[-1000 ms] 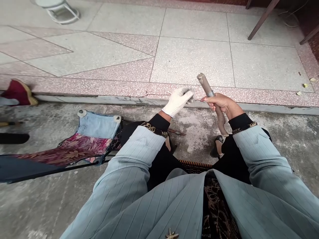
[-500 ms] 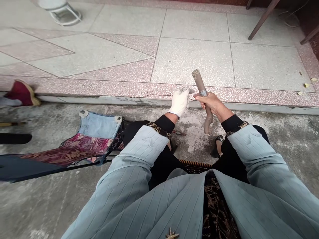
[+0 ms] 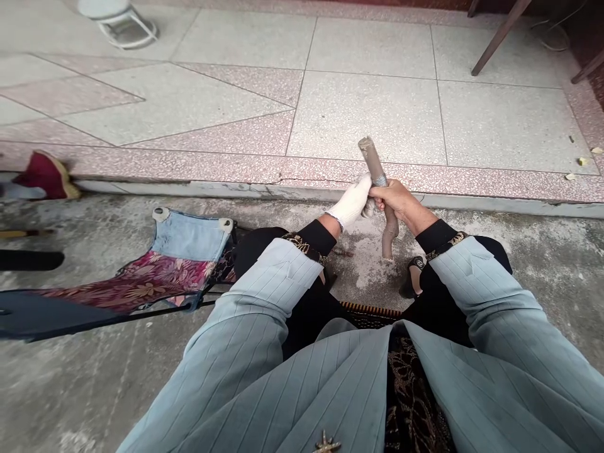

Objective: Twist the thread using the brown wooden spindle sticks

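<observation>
A crooked brown wooden stick [image 3: 373, 157] slants upward over the step edge, its top end cut. Below the top a silvery wire band [image 3: 380, 180] is wound round it. My bare right hand [image 3: 397, 198] is closed round the stick just under the band, thumb toward the left. My left hand [image 3: 353, 202], in a white knit glove, is closed and meets the stick and the right hand's fingertips from the left. Whatever the gloved fingers hold is hidden.
A tiled step [image 3: 368, 107] runs across the front. On my left stands a low folding recliner [image 3: 174, 277] with patterned fabric. Someone's red shoe [image 3: 47, 175] rests by the step. A white stool [image 3: 125, 25] and wooden furniture legs [image 3: 500, 38] stand farther back. A small tool-like object [image 3: 342, 251] lies between my feet.
My gloved left hand has moved right and slightly down, from beside the stick to against it. Thin strands near the glove are no longer visible. The stick has shifted slightly left.
</observation>
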A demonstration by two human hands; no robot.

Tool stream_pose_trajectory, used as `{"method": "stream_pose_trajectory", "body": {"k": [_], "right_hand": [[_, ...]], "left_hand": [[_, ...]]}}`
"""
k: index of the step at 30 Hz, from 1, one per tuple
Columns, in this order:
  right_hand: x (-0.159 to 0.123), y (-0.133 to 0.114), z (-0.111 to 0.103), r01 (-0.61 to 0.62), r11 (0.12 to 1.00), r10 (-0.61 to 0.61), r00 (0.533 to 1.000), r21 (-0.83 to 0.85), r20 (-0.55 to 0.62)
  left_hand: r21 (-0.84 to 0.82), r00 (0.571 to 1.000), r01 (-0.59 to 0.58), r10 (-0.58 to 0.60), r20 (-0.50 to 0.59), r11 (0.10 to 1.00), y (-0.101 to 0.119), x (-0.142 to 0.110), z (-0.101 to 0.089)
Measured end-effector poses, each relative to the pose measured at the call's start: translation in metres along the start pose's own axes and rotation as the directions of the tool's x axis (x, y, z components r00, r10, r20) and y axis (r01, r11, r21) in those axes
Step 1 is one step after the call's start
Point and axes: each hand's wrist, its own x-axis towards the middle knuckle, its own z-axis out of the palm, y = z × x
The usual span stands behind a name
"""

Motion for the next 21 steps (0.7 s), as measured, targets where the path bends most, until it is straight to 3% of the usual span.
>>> {"method": "stream_pose_trajectory", "body": {"k": [2,4,6,7,8,9,12,14,16,19,21], "right_hand": [[-0.001,-0.006,-0.011,-0.05,0.994,0.045,0.998,0.097,0.053],[-0.002,-0.012,-0.024,-0.106,0.98,0.086,0.989,0.171,0.122],[-0.004,-0.018,-0.036,-0.156,0.962,0.108,0.971,0.222,0.213],[-0.006,-0.019,-0.042,-0.177,0.956,0.113,0.957,0.232,0.267],[-0.008,-0.02,-0.045,-0.196,0.953,0.115,0.939,0.231,0.324],[-0.01,-0.02,-0.048,-0.212,0.953,0.117,0.918,0.219,0.379],[-0.014,-0.015,-0.052,-0.228,0.962,0.115,0.838,0.151,0.533],[-0.014,-0.009,-0.051,-0.227,0.968,0.115,0.779,0.107,0.616],[-0.013,-0.004,-0.05,-0.231,0.971,0.123,0.717,0.067,0.686],[-0.013,0.001,-0.048,-0.248,0.968,0.143,0.641,0.027,0.754],[-0.013,0.002,-0.048,-0.256,0.966,0.15,0.639,0.025,0.755]], "left_hand": [[-0.002,0.991,-0.047,0.046,0.123,0.999,0.005,-0.006,-0.006],[0.099,0.975,-0.074,0.051,0.217,0.992,0.014,-0.015,-0.016],[0.33,0.983,-0.157,0.117,0.138,0.931,0.023,-0.024,-0.029],[0.465,0.97,-0.231,0.236,0.048,0.855,0.026,-0.027,-0.035],[0.574,0.924,-0.314,0.382,0.002,0.756,0.028,-0.028,-0.04],[0.653,0.865,-0.393,0.5,0.024,0.648,0.029,-0.028,-0.045],[0.734,0.691,-0.596,0.674,0.263,0.325,0.027,-0.02,-0.054],[0.724,0.602,-0.668,0.697,0.389,0.172,0.024,-0.013,-0.057],[0.698,0.545,-0.713,0.68,0.491,0.068,0.024,-0.01,-0.058],[0.639,0.498,-0.769,0.616,0.611,-0.011,0.032,-0.016,-0.057],[0.577,0.46,-0.816,0.561,0.688,-0.039,0.039,-0.023,-0.056]]}}
